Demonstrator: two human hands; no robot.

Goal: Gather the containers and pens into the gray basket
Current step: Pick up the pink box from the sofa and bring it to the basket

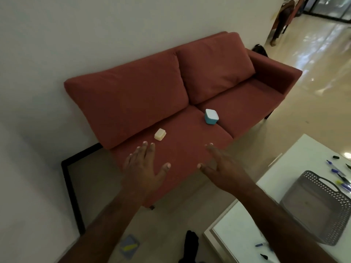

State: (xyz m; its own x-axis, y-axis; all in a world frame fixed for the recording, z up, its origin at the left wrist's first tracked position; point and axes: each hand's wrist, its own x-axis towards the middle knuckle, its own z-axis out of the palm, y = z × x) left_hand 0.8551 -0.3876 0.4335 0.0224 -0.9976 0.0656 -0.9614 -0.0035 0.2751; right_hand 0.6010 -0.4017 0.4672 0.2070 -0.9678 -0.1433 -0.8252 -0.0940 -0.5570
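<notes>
Both hands, left [144, 168] and right [220, 168], are extended over the sofa [190, 149] seat, fingers spread, holding nothing. Cream container [160, 134] and blue container [211, 116] sit on the seat. Gray basket [319, 205] stands on the bench [296, 154], pens [338, 171] beside it.

Two bare arms reach forward from the bottom edge, side by side and a little apart. The left hand [145, 166] is palm down, fingers straight and spread, thumb out to the side. The right hand [221, 165] is also flat, fingers straight, thumb pointing toward the left hand. Neither holds anything.
</notes>
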